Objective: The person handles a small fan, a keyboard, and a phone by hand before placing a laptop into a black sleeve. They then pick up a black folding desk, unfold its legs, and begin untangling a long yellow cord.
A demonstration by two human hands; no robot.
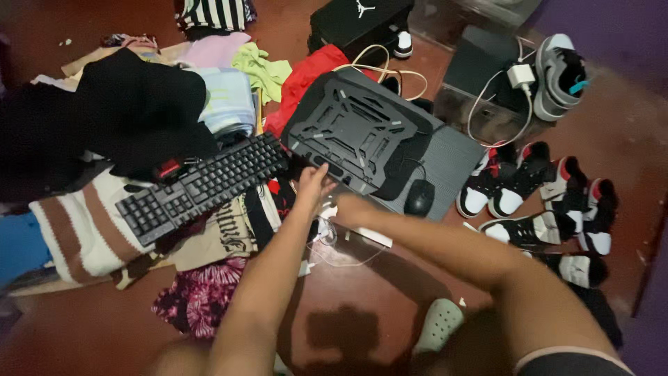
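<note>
My left hand [313, 184] reaches forward with its fingers apart, and the fingertips touch the near edge of a black laptop cooling stand [351, 125] that lies tilted on a grey laptop [452, 157]. My right hand [348, 207] comes in from the right, its fingers curled down over a thin white cable [327, 233] on the floor. Blur hides whether it grips the cable. A black keyboard [202, 188] lies on clothes just left of my left hand. A black mouse [419, 198] sits on the laptop, right of both hands.
A heap of clothes [104, 125] covers the left side. Several black, white and red sneakers [536, 188] line the right. A white charger with its cable [520, 75] rests on a dark box [480, 69]. A pale green clog [438, 326] lies near my right arm on the red-brown floor [348, 292].
</note>
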